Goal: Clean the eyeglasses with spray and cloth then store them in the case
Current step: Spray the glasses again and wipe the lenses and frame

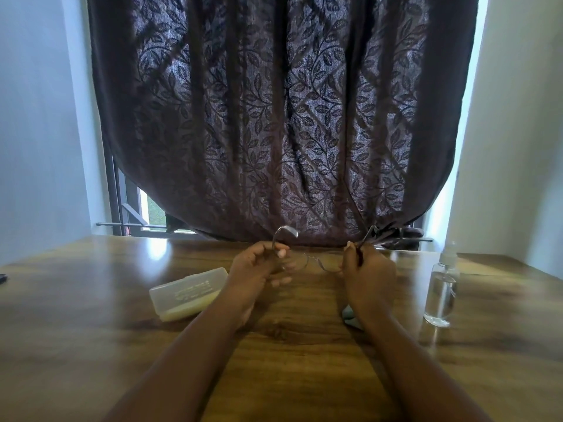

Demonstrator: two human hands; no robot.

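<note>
Thin wire-rimmed eyeglasses point(316, 262) hang in the air above the wooden table point(91, 300), held at both ends. My left hand point(262, 269) grips the left side, its temple arm curving up past my fingers. My right hand point(367, 275) grips the right side, with that temple arm sticking up behind it. A translucent plastic case point(189, 293) lies shut on the table, just left of my left forearm. The clear spray bottle point(441, 290) stands upright to the right of my right hand. A bit of pale cloth point(350, 318) peeks out under my right wrist, mostly hidden.
A dark leaf-patterned curtain point(274, 117) hangs behind the table's far edge, with a window frame point(128, 214) at its lower left. White walls stand on both sides. A small dark object point(2, 278) sits at the table's left edge.
</note>
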